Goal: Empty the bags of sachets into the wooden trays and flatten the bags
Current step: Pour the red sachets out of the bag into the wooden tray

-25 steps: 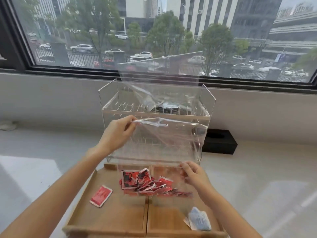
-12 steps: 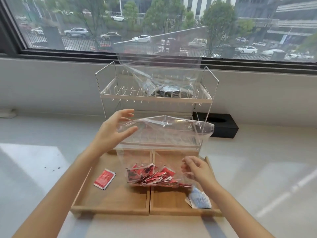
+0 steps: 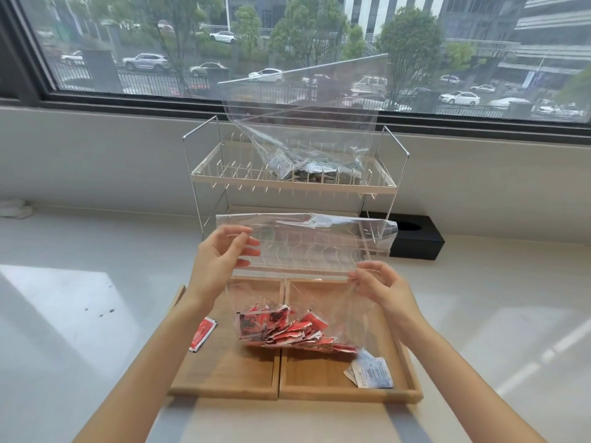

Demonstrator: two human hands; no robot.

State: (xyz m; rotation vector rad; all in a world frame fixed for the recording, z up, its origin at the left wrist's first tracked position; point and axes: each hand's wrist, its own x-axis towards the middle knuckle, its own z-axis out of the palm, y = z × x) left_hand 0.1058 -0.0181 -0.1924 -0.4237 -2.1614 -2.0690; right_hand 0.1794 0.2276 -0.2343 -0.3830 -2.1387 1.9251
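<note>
A clear plastic bag (image 3: 303, 247) hangs upright over two wooden trays (image 3: 224, 378), with several red sachets (image 3: 287, 327) piled in its bottom. My left hand (image 3: 220, 260) pinches the bag's left edge just below its mouth. My right hand (image 3: 380, 286) grips the right edge lower down. One red sachet (image 3: 202, 334) lies loose in the left tray. A blue-white sachet (image 3: 371, 372) lies in the right tray (image 3: 406, 391). A second clear bag (image 3: 307, 123) with dark sachets (image 3: 307, 169) stands on the top shelf of a white wire rack (image 3: 204, 174).
The rack stands behind the trays, against the wall below a wide window. A black box (image 3: 415, 241) with a round hole sits to the rack's right. A white cloth (image 3: 12, 207) lies at the far left of the pale counter (image 3: 80, 298).
My left hand has closed onto the bag's left edge. My right hand has risen from the bag's bottom to its right side. The bag's mouth now stands taller and flatter.
</note>
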